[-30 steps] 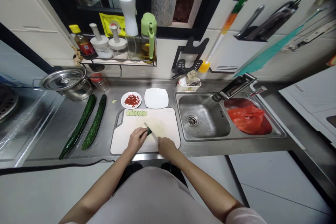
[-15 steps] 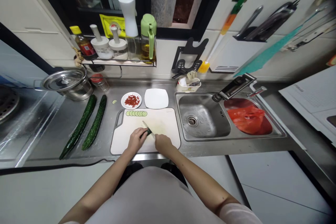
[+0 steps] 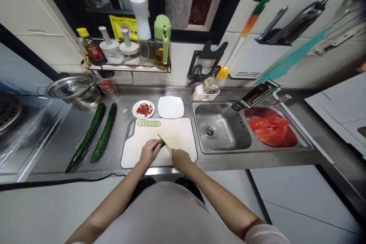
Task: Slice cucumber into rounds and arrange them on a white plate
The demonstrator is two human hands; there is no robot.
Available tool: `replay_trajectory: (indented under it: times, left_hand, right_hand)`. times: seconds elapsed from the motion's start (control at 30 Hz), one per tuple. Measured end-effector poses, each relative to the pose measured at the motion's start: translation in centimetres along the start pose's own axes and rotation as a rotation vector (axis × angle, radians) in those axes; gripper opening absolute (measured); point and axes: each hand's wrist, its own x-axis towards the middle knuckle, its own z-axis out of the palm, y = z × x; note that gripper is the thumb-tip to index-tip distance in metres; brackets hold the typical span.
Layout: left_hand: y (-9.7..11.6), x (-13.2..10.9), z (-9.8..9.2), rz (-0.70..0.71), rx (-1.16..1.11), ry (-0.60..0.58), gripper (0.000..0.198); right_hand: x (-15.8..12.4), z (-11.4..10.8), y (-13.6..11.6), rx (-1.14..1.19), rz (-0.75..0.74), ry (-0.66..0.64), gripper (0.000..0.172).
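Note:
My left hand [image 3: 148, 151] is closed on a short dark green cucumber piece [image 3: 162, 144] on the white cutting board [image 3: 183, 135]. My right hand [image 3: 180, 159] grips a knife [image 3: 164, 143] whose blade rests across the cucumber piece's free end. A row of cucumber slices [image 3: 148, 123] lies along the board's far edge.
Two whole cucumbers [image 3: 94, 133] lie on the steel counter to the left, beside a lidded pot [image 3: 73, 90]. A plate of red chilli bits [image 3: 143, 109] and a bare white plate [image 3: 170, 107] sit behind the board. The sink [image 3: 220, 131] is on the right, with a red bag [image 3: 268, 129] in the far basin.
My right hand and the knife shifted slightly left and back again at the cucumber's end. My left hand has stayed put.

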Motion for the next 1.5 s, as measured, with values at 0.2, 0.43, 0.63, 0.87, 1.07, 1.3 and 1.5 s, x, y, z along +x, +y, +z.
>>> replay_trajectory:
  times: [0.2,0.43,0.63,0.87,1.07,1.3,1.5]
  left_hand:
    - [-0.1,0.0,0.1,-0.011,-0.008,0.011,0.024]
    - [0.1,0.1,0.0,-0.014,-0.02,0.008,0.024]
    - [0.0,0.1,0.1,-0.018,-0.013,0.006,0.023]
    - [0.1,0.0,0.1,-0.017,-0.017,-0.003,0.023]
    - [0.2,-0.1,0.2,-0.011,-0.011,0.017,0.023]
    - [0.2,-0.2,0.2,-0.033,-0.007,0.017,0.023]
    - [0.4,-0.3,0.1,-0.043,-0.028,0.014,0.024]
  right_hand:
    - [0.0,0.1,0.0,-0.001,0.0,0.01,0.029]
    - [0.8,0.5,-0.1,-0.001,-0.012,0.025,0.029]
    - [1.3,1.1,0.0,-0.004,-0.016,0.051,0.028]
    - [1.3,1.7,0.0,-0.005,0.002,0.044,0.029]
    - [1.2,2.3,0.0,-0.005,0.0,0.068,0.029]
    - [2.6,2.6,-0.3,-0.006,-0.014,0.115,0.028]
    - [3.0,1.9,-1.0,-0.011,-0.02,0.132,0.028]
